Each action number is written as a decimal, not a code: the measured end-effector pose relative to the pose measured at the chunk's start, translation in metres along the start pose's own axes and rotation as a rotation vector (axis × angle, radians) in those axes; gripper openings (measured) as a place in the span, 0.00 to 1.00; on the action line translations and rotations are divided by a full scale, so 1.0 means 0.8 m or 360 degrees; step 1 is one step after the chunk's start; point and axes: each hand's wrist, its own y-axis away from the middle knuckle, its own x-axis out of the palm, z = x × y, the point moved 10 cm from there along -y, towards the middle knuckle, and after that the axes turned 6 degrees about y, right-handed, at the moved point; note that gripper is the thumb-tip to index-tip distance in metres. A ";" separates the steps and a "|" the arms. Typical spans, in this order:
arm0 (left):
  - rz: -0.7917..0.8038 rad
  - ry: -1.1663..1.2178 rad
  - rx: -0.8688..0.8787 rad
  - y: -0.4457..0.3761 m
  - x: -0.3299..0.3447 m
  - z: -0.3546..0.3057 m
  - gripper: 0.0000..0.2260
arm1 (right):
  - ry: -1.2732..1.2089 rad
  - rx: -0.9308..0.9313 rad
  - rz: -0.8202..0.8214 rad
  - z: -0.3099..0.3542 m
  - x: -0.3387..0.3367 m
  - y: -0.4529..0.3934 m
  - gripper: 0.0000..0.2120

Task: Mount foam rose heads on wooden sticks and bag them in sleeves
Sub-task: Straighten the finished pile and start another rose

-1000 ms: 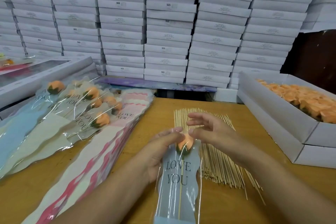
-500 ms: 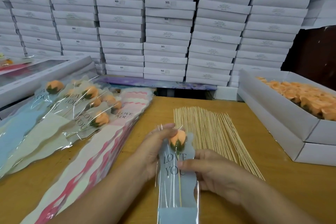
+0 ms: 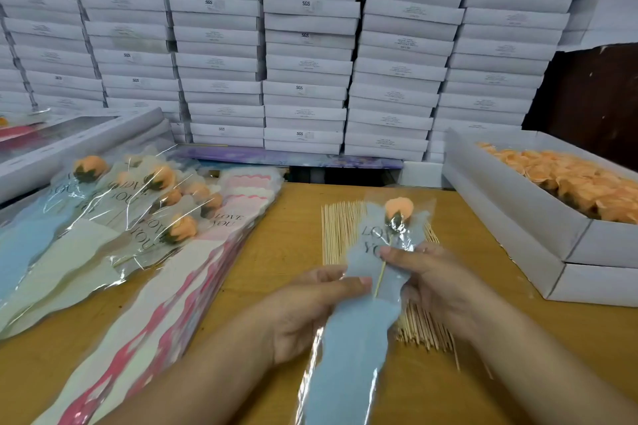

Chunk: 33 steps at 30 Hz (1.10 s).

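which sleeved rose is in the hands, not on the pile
The rose in the blue sleeve, held by both hands above the sticks; the others lie piled on the left.

Wooden table, tan top. Skewer pile lies mid-table. Left of skewers: stack of empty pink/white sleeves, w/ bagged roses heaped on and beside it. Right of skewers: white box of orange rose heads, sitting on its lid.

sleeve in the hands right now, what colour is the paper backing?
Pale blue backing under the clear plastic sleeve, seen in the head view.
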 end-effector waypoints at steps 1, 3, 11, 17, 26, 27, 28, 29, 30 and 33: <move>0.0028 -0.0068 -0.0039 0.000 0.004 0.006 0.24 | -0.0038 -0.0014 -0.0058 0.001 -0.009 -0.003 0.15; 0.0059 -0.0177 -0.0121 0.001 0.009 0.017 0.22 | -0.0066 -0.0023 -0.0165 0.002 -0.025 -0.007 0.10; -0.0071 -0.0188 -0.0063 0.003 0.005 0.016 0.16 | -0.0052 -0.0029 -0.0084 0.003 -0.028 -0.013 0.12; -0.0105 -0.0072 0.0007 0.005 0.005 0.009 0.11 | 0.0094 0.0019 0.0102 -0.012 -0.002 -0.008 0.12; -0.0026 -0.0162 -0.0050 0.004 0.016 0.022 0.12 | 0.0127 -0.0018 -0.0049 -0.012 -0.015 -0.013 0.13; -0.0020 -0.0166 -0.0050 0.004 0.016 0.022 0.12 | 0.0123 -0.0025 -0.0069 -0.011 -0.018 -0.014 0.13; -0.0016 -0.0170 -0.0049 0.004 0.016 0.021 0.13 | 0.0114 -0.0031 -0.0087 -0.010 -0.021 -0.014 0.14; -0.0015 -0.0176 -0.0050 0.004 0.015 0.021 0.14 | 0.0100 -0.0033 -0.0105 -0.009 -0.024 -0.015 0.14; -0.0019 -0.0186 -0.0051 0.004 0.014 0.020 0.14 | 0.0087 -0.0035 -0.0121 -0.009 -0.026 -0.016 0.14; -0.0055 -0.0237 -0.0045 0.004 0.008 0.017 0.13 | 0.0060 -0.0037 -0.0147 -0.008 -0.031 -0.017 0.15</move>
